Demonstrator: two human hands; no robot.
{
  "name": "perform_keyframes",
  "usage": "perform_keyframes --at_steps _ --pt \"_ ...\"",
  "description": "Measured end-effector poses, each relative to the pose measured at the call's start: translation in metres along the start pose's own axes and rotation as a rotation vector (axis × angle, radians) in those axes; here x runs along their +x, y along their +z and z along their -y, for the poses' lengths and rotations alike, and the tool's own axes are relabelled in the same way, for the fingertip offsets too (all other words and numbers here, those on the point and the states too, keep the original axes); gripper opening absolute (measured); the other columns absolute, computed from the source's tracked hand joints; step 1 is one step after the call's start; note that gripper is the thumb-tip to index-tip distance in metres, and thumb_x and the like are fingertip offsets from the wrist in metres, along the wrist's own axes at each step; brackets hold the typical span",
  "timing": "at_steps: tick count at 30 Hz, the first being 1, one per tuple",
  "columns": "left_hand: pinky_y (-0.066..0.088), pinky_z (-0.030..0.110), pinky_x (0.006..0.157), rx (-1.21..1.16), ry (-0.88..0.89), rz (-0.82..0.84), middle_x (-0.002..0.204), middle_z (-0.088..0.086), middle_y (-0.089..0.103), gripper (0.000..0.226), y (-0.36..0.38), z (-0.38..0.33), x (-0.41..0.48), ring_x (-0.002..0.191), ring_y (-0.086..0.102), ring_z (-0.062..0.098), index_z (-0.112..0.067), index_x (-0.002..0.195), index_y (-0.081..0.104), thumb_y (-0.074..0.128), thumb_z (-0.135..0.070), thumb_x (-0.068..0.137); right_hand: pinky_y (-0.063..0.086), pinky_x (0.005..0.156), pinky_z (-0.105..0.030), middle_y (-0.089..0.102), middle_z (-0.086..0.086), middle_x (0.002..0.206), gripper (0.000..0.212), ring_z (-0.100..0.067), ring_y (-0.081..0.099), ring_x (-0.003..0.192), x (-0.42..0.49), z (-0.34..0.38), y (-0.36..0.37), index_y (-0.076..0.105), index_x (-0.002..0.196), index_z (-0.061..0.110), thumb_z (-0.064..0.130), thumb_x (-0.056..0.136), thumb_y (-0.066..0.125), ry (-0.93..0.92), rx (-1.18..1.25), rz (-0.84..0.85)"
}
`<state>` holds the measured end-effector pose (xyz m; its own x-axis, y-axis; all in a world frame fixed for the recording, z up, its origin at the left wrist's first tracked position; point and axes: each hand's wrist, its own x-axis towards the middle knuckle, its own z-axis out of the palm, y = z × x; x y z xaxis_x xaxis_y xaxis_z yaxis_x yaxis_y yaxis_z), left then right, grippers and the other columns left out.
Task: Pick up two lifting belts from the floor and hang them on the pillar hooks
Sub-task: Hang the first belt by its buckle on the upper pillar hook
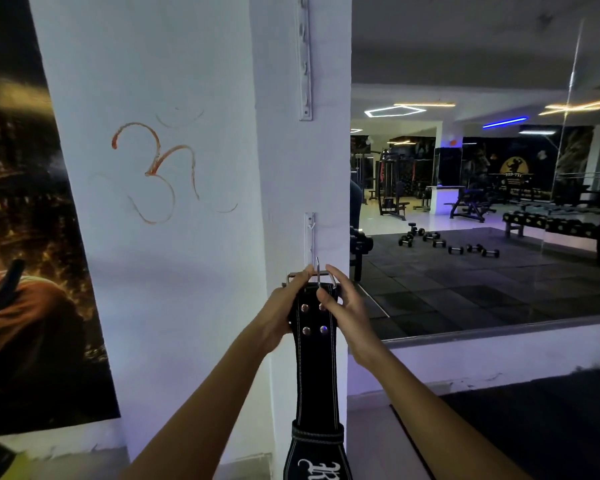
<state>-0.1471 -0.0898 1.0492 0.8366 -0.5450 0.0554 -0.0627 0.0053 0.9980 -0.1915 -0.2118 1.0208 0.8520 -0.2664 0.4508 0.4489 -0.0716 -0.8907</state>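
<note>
Both arms outstretched — left hand [279,311] gripping, right hand [343,306] pinching.

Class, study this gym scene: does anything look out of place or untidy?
Yes. Several dumbbells lie scattered on the dark floor mat seen in the mirror, off the rack. Otherwise the left hand and right hand hold the black belt straight at the pillar hook.

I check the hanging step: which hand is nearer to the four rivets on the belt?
Right. The right hand has fingers beside the upper rivets of the belt. The left hand holds the belt's left edge.
</note>
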Motion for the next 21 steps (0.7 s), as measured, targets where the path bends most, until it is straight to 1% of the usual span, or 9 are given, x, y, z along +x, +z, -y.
perform_keyframes --at_steps 2,4,6,7,10,13,15,18,21 --pt "0.057 0.022 0.063 -0.137 0.101 -0.240 0.089 0.012 0.075 0.060 0.016 0.007 0.001 0.075 0.073 0.021 -0.007 0.100 0.073 0.049 -0.060 0.086 0.046 0.068 -0.004 0.053 0.017 0.109 0.033 0.020 0.057 0.085 0.000 0.005 0.010 0.044 0.129 0.023 0.030 0.097 0.040 0.050 0.085 -0.016" --pt "0.051 0.022 0.049 -0.182 0.168 -0.377 0.071 0.009 0.072 0.061 0.026 0.012 0.003 0.057 0.067 0.019 -0.004 0.089 0.074 0.043 -0.057 0.090 0.051 0.080 -0.024 0.058 0.002 0.108 0.035 -0.005 0.061 0.095 0.008 0.011 0.017 0.049 0.117 0.022 0.044 0.097 0.031 0.129 0.190 -0.082" --pt "0.052 0.027 0.053 -0.172 0.199 -0.398 0.067 0.008 0.071 0.060 0.032 0.016 0.004 0.058 0.066 0.022 -0.008 0.082 0.074 0.040 -0.056 0.092 0.048 0.090 -0.041 0.059 -0.011 0.107 0.032 -0.025 0.059 0.098 0.020 0.020 0.019 0.052 0.100 0.019 0.048 0.093 0.040 0.219 0.183 -0.169" --pt "0.055 0.032 0.060 -0.166 0.212 -0.397 0.072 0.010 0.072 0.058 0.034 0.017 0.004 0.064 0.068 0.025 -0.011 0.082 0.074 0.039 -0.055 0.093 0.048 0.088 -0.042 0.059 -0.013 0.104 0.029 -0.027 0.059 0.096 0.025 0.023 0.018 0.051 0.096 0.019 0.047 0.091 0.047 0.260 0.155 -0.201" --pt "0.055 0.041 0.075 -0.175 0.219 -0.413 0.086 0.018 0.075 0.056 0.038 0.021 0.008 0.077 0.069 0.034 -0.011 0.089 0.075 0.037 -0.052 0.095 0.047 0.074 -0.033 0.058 -0.008 0.101 0.037 -0.021 0.058 0.090 0.031 0.034 0.017 0.051 0.105 0.014 0.044 0.084 0.060 0.357 0.122 -0.182" --pt "0.053 0.040 0.072 -0.160 0.207 -0.459 0.090 0.029 0.071 0.062 0.041 0.023 0.010 0.072 0.064 0.035 -0.005 0.089 0.074 0.036 -0.054 0.095 0.044 0.081 -0.032 0.056 -0.004 0.111 0.044 -0.019 0.055 0.099 0.029 0.034 0.011 0.048 0.113 0.018 0.045 0.081 0.061 0.403 0.055 -0.102" --pt "0.052 0.040 0.071 -0.149 0.203 -0.475 0.091 0.033 0.069 0.066 0.039 0.024 0.011 0.070 0.062 0.032 -0.001 0.090 0.073 0.034 -0.054 0.095 0.047 0.089 -0.037 0.057 -0.002 0.104 0.034 -0.017 0.056 0.093 0.026 0.032 0.003 0.048 0.106 0.024 0.044 0.082 0.059 0.418 0.001 -0.007" --pt "0.052 0.039 0.071 -0.118 0.198 -0.487 0.083 0.026 0.071 0.065 0.037 0.024 0.010 0.069 0.062 0.029 -0.003 0.088 0.073 0.031 -0.052 0.096 0.040 0.085 -0.040 0.050 0.002 0.103 0.022 -0.014 0.051 0.087 0.020 0.031 -0.007 0.045 0.106 0.027 0.032 0.086 0.052 0.393 -0.021 0.137" --pt "0.049 0.030 0.064 -0.119 0.211 -0.483 0.074 0.016 0.070 0.061 0.037 0.025 0.013 0.063 0.061 0.024 -0.007 0.086 0.073 0.029 -0.049 0.098 0.027 0.097 -0.025 0.038 0.007 0.133 0.038 -0.003 0.039 0.117 0.016 0.018 -0.007 0.043 0.130 0.029 0.027 0.092 0.049 0.205 -0.104 0.110"
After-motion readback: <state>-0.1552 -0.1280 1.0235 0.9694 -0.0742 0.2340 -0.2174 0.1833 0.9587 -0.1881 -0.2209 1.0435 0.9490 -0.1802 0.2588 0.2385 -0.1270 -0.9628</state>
